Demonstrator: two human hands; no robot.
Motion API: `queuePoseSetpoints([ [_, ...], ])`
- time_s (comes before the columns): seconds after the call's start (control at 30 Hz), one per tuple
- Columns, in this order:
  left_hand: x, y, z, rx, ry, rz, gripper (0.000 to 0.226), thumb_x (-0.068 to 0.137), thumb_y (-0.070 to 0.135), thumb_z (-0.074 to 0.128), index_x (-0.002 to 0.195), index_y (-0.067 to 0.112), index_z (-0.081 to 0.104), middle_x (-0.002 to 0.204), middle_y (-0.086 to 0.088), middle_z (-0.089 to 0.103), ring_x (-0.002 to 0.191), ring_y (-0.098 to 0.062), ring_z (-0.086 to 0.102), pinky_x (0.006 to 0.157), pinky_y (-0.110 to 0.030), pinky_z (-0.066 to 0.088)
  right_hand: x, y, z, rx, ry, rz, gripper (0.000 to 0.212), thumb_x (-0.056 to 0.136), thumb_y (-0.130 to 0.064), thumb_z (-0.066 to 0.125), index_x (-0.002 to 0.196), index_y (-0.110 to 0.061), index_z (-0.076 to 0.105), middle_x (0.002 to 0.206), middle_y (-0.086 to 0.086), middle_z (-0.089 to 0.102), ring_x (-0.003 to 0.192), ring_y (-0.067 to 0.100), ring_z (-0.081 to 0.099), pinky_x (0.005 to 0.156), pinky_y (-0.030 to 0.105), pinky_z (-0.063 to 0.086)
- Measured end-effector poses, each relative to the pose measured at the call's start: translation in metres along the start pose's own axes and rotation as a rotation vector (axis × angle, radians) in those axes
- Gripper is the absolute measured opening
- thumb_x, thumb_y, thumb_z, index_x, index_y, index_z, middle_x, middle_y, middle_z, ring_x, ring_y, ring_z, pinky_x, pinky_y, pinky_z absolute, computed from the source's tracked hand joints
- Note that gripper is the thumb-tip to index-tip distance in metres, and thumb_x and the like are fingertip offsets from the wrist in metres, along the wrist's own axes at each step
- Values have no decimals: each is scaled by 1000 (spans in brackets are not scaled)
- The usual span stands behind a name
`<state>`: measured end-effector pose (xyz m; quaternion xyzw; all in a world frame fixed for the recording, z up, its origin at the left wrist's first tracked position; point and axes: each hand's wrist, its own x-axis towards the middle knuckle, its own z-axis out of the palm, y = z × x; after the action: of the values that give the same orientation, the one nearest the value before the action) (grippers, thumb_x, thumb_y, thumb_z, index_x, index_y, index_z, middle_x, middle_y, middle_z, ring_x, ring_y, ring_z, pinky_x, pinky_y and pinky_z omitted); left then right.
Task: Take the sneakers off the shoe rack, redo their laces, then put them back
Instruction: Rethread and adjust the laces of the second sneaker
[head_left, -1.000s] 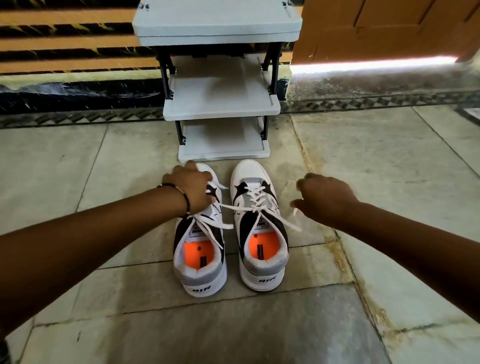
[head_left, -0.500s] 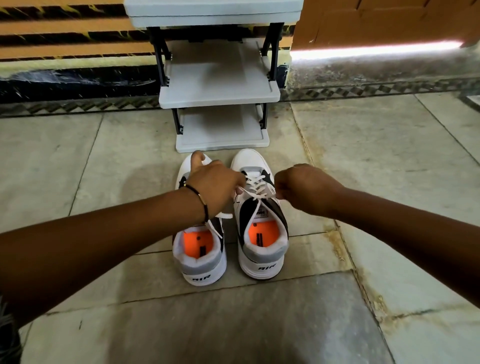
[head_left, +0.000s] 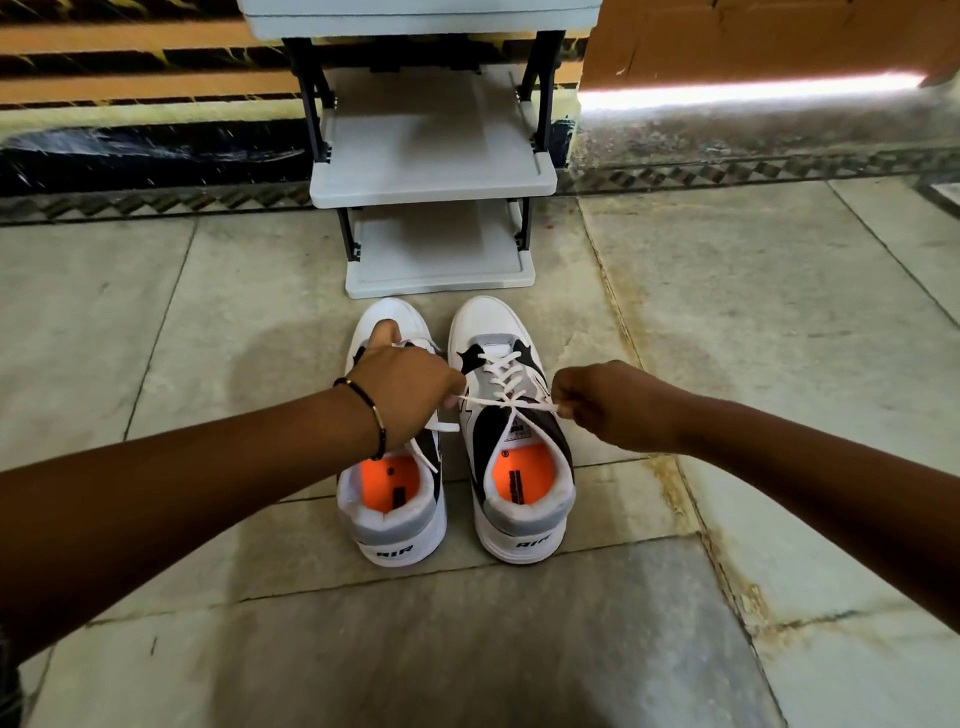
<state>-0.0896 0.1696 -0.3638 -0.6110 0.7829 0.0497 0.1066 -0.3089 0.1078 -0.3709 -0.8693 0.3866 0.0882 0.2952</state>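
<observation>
We count two white, grey and black low-top sneakers, standing side by side on the pale stone-tiled floor (head_left: 779, 322), just near of the grey plastic shoe rack with black posts (head_left: 434, 171). The left sneaker (head_left: 392, 514) and the right sneaker (head_left: 511, 467) both point their toes away from us toward the rack, heels nearest us, so each long axis runs near to far. Each has an orange insole showing in its opening, two insoles in all, and each heel carries the word "AIR" in dark letters (the small print on the insoles and on the tongue tag is too fine for us to read).

The rack shows three grey shelves, all bare.

We see two hands. The left hand (head_left: 410, 395), with a thin dark beaded bracelet (head_left: 371, 421) at the wrist, is closed in a pinch on one end of the right sneaker's white lace (head_left: 506, 402); it hovers over the left sneaker and hides much of that shoe's front. The right hand (head_left: 608, 402) is closed in a pinch on the other end. Between them the lace runs taut from left to right across the top of the right sneaker. The left sneaker's own white lace (head_left: 431, 441) lies loose over its tongue.
</observation>
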Motion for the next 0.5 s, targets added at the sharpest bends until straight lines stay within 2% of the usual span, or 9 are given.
queuePoseSetpoints([
  [0.07,-1,-1,3,3,-9,32,37,78,-3,40,96,24,57,96,0,68,96,-22,58,101,-36,15,0,-2,5,-113,-39,-28,32,88,-4,43,68,-28,38,67,-5,49,68,19,47,60,29,36],
  [0.13,-1,-4,4,-6,-17,56,41,74,-4,42,98,26,56,96,1,68,96,-22,58,100,-33,23,1,-3,5,-90,-75,-2,23,89,-7,45,72,-22,45,72,-1,54,72,20,49,63,29,38],
  [0.23,-1,-9,4,-64,10,108,27,80,2,45,96,18,59,93,3,70,92,-20,62,87,-27,34,-2,-1,-6,263,-199,100,28,89,-5,46,67,-18,56,63,-1,52,62,14,45,61,22,36],
  [0.3,-3,-6,5,-378,67,92,17,88,6,44,89,10,61,86,2,71,81,-12,64,75,-13,42,-3,2,-11,613,-180,81,27,92,-5,44,72,-13,60,61,4,51,63,18,44,66,24,38],
  [0.33,-4,-2,5,-588,84,57,18,91,7,43,86,7,61,83,3,69,75,-3,62,70,-3,40,-2,2,-12,776,-132,60,28,94,-7,42,72,-12,59,64,6,52,67,21,45,68,26,39],
  [0.37,-4,3,6,-789,98,16,21,93,7,41,84,5,60,82,3,67,72,4,60,68,1,38,1,2,-11,924,-81,48,30,95,-10,40,71,-12,58,67,6,54,71,23,47,70,28,39],
  [0.4,-3,8,8,-966,103,-33,22,95,7,39,83,4,58,81,3,65,70,8,60,71,-1,40,5,1,-10,1041,-33,45,32,96,-11,38,70,-12,57,72,6,56,75,23,49,71,29,40],
  [0.5,2,23,11,-1322,77,-186,27,97,8,34,81,6,56,80,5,61,72,5,61,79,-20,48,16,-6,-3,1230,82,78,32,97,-13,38,72,-12,56,78,4,58,79,19,54,73,31,42],
])
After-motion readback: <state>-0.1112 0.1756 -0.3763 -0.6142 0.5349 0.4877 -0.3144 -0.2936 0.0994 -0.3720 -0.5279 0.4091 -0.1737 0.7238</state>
